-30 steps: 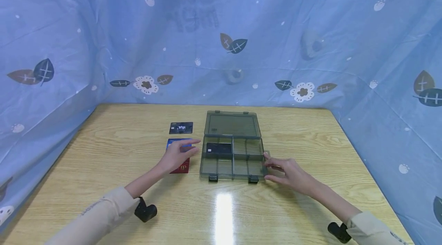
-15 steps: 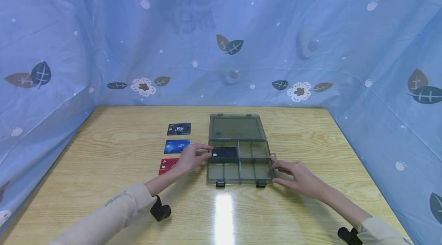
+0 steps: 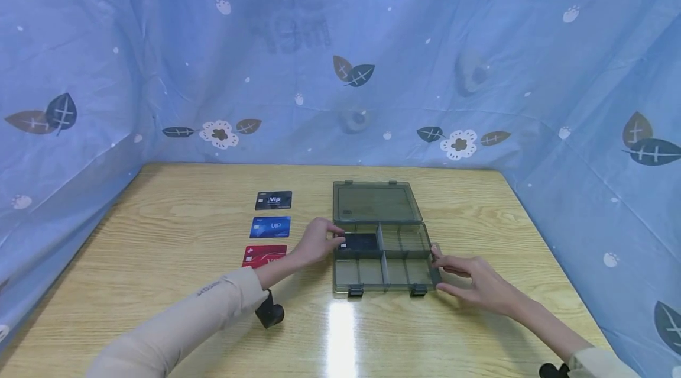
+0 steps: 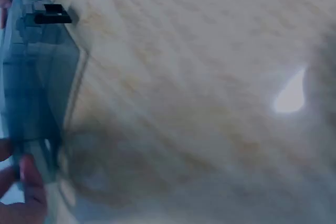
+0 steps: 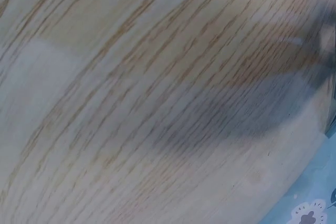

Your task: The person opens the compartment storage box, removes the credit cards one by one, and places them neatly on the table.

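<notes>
A smoky see-through compartment box (image 3: 407, 272) lies on the table with its lid (image 3: 379, 203) folded back. A black card (image 3: 363, 242) rests in its rear left compartment. My left hand (image 3: 316, 242) is at the box's left wall beside this card, thumb and fingers holding that edge. In the left wrist view, finger and thumb tips of the left hand (image 4: 30, 198) meet the box (image 4: 39, 72) near its end. At the opposite wall, my right hand (image 3: 476, 284) grips the box's right side with curled fingers and the thumb at the front corner. The right wrist view shows mostly tabletop.
Left of the box, three cards lie in a column on the wooden table (image 3: 181, 236): a black Vip card (image 3: 273, 200), a blue VIP card (image 3: 270, 227) and a red card (image 3: 264, 254). A blue patterned cloth (image 3: 298, 70) surrounds the table's back and sides.
The box has slid right with the right hand on it. My left hand has moved from over the blue and red cards to the box's left wall, uncovering them.
</notes>
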### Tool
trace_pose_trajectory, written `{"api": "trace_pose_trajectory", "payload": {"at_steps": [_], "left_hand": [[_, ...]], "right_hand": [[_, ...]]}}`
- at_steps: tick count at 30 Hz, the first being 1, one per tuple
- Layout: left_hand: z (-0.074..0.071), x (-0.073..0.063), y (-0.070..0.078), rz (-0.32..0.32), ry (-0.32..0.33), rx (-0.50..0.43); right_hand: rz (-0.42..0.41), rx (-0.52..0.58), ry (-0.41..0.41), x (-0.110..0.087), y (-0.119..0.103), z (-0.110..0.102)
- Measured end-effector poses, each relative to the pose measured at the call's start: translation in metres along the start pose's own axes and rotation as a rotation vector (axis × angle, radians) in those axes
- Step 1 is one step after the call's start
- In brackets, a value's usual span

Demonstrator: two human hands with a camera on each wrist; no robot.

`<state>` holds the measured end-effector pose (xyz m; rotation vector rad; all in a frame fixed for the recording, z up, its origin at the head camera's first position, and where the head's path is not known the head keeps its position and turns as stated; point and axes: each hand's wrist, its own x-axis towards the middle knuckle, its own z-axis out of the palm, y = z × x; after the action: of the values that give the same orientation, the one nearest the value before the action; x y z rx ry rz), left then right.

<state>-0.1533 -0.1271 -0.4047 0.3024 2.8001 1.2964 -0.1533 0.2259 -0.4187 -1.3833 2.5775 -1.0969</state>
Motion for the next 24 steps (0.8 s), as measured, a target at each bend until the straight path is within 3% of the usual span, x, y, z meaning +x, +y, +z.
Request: {"api": "trace_pose_trajectory", "payload": {"at_steps": [3, 12, 16, 24], "left_hand": [[0.003, 0.003, 0.01, -0.02, -0.047, 0.065], [0.01, 0.006, 0.034, -0.243, -0.144, 0.282], [0.014, 0.006, 0.037, -0.311, -0.18, 0.263], [0.013, 0.006, 0.038, -0.399, -0.155, 0.125]], "right_hand": [[-0.012, -0.003, 0.001, -0.002, 0.003, 0.0], [-0.026, -0.004, 0.025, -0.002, 0.005, 0.001], [-0.02, -0.007, 0.032, -0.002, 0.006, 0.002], [0.019, 0.015, 0.026, -0.003, 0.007, 0.001]]}}
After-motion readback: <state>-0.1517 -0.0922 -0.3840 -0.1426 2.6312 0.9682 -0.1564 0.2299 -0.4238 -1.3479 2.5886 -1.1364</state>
